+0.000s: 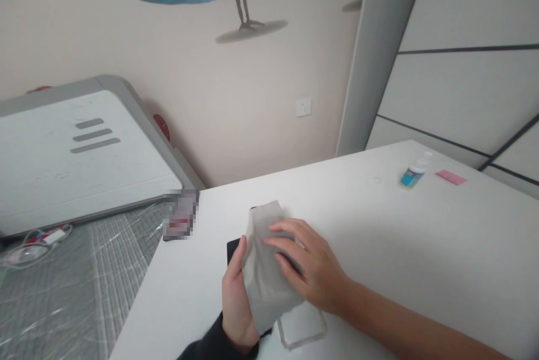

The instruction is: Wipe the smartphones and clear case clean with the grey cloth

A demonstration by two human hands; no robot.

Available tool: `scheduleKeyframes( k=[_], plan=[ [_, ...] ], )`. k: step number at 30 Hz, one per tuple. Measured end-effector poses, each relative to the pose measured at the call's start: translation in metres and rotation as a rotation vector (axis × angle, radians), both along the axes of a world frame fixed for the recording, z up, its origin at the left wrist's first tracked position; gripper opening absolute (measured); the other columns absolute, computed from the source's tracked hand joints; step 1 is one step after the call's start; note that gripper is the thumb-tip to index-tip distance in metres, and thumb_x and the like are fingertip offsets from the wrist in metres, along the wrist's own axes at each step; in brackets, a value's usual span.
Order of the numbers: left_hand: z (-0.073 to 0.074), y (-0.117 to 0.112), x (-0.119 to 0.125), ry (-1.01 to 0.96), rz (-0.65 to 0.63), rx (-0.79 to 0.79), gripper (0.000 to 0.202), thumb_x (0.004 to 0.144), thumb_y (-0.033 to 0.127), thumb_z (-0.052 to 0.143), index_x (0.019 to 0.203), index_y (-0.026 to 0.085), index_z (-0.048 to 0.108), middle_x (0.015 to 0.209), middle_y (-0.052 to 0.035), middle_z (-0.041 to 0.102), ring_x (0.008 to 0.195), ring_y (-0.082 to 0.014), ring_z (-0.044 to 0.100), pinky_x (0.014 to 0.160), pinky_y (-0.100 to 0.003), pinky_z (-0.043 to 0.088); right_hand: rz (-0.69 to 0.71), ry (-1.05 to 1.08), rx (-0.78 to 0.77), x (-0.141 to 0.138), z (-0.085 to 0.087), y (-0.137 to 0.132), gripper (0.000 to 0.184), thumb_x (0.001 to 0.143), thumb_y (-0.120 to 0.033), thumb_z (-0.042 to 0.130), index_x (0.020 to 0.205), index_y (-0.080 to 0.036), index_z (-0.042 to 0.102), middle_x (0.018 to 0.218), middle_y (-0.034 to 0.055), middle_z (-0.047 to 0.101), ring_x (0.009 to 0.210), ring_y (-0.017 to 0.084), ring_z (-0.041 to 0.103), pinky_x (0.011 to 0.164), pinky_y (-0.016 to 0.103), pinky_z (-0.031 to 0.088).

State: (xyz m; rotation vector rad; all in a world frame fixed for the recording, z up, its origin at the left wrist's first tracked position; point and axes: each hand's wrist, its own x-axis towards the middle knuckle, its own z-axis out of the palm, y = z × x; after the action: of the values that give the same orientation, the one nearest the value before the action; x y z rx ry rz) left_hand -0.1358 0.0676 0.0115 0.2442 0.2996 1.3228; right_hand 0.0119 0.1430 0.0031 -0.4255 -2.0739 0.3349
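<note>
My left hand [240, 298] is closed around the side of what looks like a phone, with the thumb along its edge. A light grey cloth [263, 281] is draped over it and hides nearly all of it; only a dark corner shows at the top. My right hand [314, 264] lies on the cloth from the right, fingers stretched and apart. A black flat thing [233, 247] juts out behind my left thumb, mostly hidden. Below the cloth, a clear phone case [305, 329] rests on the white table, partly covered.
Toward the far right of the white table [357, 197] stand a small spray bottle [414, 172] and a pink strip [451, 177]. A blurred-out flat item [181, 217] lies at the left edge. Beyond are a plastic-covered bed [113, 253] and its headboard [84, 163].
</note>
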Motion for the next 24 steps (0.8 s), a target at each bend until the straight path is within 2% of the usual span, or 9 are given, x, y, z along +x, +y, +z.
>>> scheduleKeyframes(
  k=[4, 10, 14, 20, 24],
  plan=[
    [0.001, 0.0, 0.002, 0.01, 0.062, -0.146, 0.04, 0.102, 0.036, 0.046, 0.111, 0.012, 0.077, 0.11, -0.0093, 0.08, 0.1, -0.0205, 0.073, 0.104, -0.032, 0.048, 0.0, 0.057, 0.011, -0.002, 0.001, 0.0, 0.026, 0.096, -0.011, 0.051, 0.116, -0.019, 0.065, 0.11, 0.011, 0.071, 0.101, 0.024, 0.067, 0.088, 0.04, 0.059],
    [0.009, 0.0, 0.006, 0.026, 0.112, -0.281, 0.044, 0.101, 0.039, 0.045, 0.104, 0.011, 0.079, 0.102, -0.0133, 0.079, 0.109, -0.0286, 0.07, 0.102, -0.039, 0.05, 0.013, 0.032, -0.015, -0.002, 0.0, 0.003, 0.019, 0.096, -0.012, 0.053, 0.109, -0.018, 0.067, 0.101, 0.0095, 0.071, 0.091, 0.022, 0.066, 0.08, 0.036, 0.058],
    [0.009, 0.0, 0.007, 0.045, 0.116, -0.295, 0.047, 0.102, 0.04, 0.042, 0.103, 0.011, 0.079, 0.099, -0.0139, 0.078, 0.109, -0.0288, 0.07, 0.102, -0.041, 0.05, 0.012, 0.041, 0.025, -0.002, -0.001, 0.003, 0.019, 0.097, -0.011, 0.052, 0.108, -0.017, 0.067, 0.1, 0.0099, 0.071, 0.091, 0.022, 0.065, 0.081, 0.036, 0.058],
    [0.01, 0.0, 0.007, 0.031, 0.086, -0.274, 0.041, 0.098, 0.039, 0.05, 0.105, 0.01, 0.077, 0.1, -0.0144, 0.078, 0.109, -0.0304, 0.07, 0.101, -0.042, 0.051, 0.029, 0.05, 0.06, -0.002, 0.0, 0.003, 0.018, 0.097, -0.011, 0.053, 0.104, -0.017, 0.068, 0.098, 0.01, 0.07, 0.091, 0.022, 0.064, 0.081, 0.036, 0.057],
    [0.01, 0.001, 0.008, 0.034, 0.115, -0.31, 0.04, 0.099, 0.037, 0.048, 0.104, 0.01, 0.077, 0.096, -0.0129, 0.078, 0.104, -0.0285, 0.071, 0.1, -0.04, 0.052, 0.076, -0.001, 0.027, -0.003, 0.0, 0.002, 0.019, 0.099, -0.012, 0.05, 0.105, -0.018, 0.067, 0.099, 0.01, 0.069, 0.089, 0.022, 0.063, 0.079, 0.037, 0.057]
  ],
)
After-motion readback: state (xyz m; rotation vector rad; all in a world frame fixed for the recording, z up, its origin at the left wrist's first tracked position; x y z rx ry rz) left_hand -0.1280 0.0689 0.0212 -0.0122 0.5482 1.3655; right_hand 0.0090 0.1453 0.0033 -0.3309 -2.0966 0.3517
